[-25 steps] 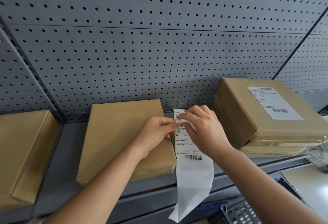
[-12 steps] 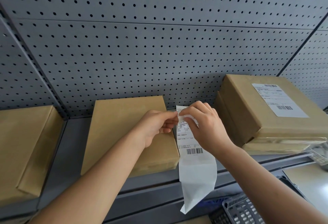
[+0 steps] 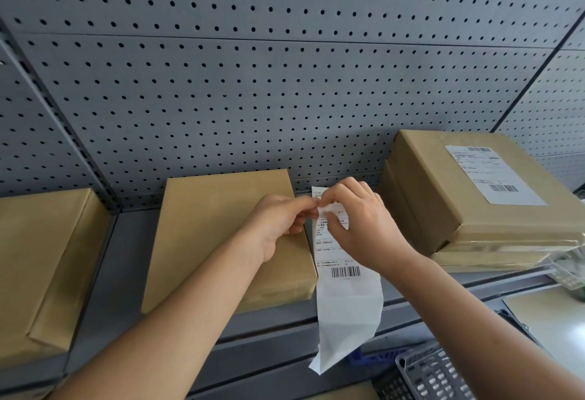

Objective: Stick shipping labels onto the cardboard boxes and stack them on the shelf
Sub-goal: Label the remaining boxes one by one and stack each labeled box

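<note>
A white shipping label [image 3: 340, 270] with a barcode hangs in front of the grey shelf [image 3: 126, 273], its blank lower strip drooping past the shelf's front edge. My left hand [image 3: 278, 225] and my right hand [image 3: 361, 225] both pinch its upper part, fingertips nearly touching. Just left of the label, an unlabelled brown cardboard box [image 3: 221, 228] lies flat on the shelf under my left hand. At the right stands a stack of boxes [image 3: 443, 197]; the top one carries a stuck-on label [image 3: 490, 175].
Another brown box [image 3: 44, 266] lies at the far left of the shelf. A grey pegboard wall [image 3: 285, 83] rises behind. Below the shelf at the right are a grey plastic basket [image 3: 437, 377] and a pale tabletop [image 3: 550, 314].
Both hands still pinch the top of the label; its hanging lower strip has swung slightly. The view has shifted a little, boxes unmoved.
</note>
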The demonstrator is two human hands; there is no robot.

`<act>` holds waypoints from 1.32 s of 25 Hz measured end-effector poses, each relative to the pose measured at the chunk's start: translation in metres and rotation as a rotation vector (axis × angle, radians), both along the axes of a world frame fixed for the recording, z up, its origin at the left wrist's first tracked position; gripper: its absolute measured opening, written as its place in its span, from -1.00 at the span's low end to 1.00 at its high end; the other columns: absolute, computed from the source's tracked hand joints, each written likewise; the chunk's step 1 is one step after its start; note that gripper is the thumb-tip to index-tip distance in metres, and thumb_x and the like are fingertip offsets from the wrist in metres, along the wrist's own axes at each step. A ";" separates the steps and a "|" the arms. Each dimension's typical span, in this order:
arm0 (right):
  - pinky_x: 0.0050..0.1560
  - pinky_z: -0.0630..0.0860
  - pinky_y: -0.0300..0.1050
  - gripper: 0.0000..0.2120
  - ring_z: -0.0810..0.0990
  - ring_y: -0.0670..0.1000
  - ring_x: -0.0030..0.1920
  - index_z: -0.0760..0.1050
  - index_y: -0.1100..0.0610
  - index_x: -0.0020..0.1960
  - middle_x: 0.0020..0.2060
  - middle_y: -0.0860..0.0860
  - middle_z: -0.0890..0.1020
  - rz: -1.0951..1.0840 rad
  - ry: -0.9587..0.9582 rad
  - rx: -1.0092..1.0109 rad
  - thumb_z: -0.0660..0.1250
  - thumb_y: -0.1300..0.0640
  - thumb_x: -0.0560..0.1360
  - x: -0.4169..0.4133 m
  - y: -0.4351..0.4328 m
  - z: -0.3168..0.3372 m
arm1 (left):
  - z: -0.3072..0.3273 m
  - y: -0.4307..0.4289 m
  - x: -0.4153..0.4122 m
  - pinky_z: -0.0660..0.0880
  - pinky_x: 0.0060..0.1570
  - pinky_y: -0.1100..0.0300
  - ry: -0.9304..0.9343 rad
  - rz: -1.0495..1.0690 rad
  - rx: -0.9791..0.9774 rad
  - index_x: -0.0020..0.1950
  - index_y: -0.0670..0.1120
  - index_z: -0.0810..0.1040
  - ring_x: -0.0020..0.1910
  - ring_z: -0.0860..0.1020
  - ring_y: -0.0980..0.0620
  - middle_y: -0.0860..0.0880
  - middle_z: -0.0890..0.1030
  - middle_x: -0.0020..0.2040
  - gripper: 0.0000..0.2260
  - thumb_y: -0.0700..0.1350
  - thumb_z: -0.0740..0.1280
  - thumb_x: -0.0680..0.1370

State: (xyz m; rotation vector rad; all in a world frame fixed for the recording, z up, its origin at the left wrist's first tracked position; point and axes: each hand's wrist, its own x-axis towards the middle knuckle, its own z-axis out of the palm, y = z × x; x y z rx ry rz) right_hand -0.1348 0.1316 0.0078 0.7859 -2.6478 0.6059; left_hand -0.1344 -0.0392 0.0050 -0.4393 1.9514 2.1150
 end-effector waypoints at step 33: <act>0.34 0.18 -0.54 -0.91 0.54 -0.01 0.15 0.51 0.15 -0.01 -0.03 0.02 0.66 0.029 -0.141 -0.213 0.33 0.32 0.57 0.027 0.023 0.023 | 0.010 0.020 0.016 0.46 -0.29 0.26 0.053 -0.061 -0.264 -0.11 -0.17 0.72 -0.38 0.57 0.11 0.00 0.67 -0.28 -0.80 -0.04 0.45 0.56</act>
